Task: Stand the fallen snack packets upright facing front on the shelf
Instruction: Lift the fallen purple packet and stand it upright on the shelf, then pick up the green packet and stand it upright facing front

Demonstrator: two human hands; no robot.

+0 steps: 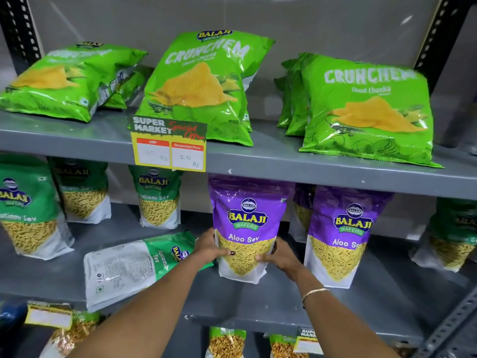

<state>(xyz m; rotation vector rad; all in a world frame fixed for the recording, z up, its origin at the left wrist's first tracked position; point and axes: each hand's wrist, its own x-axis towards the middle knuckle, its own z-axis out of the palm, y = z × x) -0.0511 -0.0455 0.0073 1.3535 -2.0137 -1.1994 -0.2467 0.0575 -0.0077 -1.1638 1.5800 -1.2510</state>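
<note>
A purple Aloo Sev packet (247, 218) stands upright, facing front, on the middle shelf (284, 303). My left hand (210, 248) grips its lower left edge and my right hand (280, 255) grips its lower right edge. Just left of it a green Ratlami Sev packet (134, 267) lies flat on its back, its top pointing right and partly under my left forearm. On the top shelf (77, 138), a green Crunchem packet (69, 78) lies fallen at the left, with another lying behind it.
A second purple Aloo Sev packet (338, 236) stands right of the held one. Green Ratlami Sev packets (157, 197) stand at the back left. Crunchem packets (366, 109) lean upright on the top shelf. A yellow price tag (169, 148) hangs from the top shelf's edge. More packets sit below.
</note>
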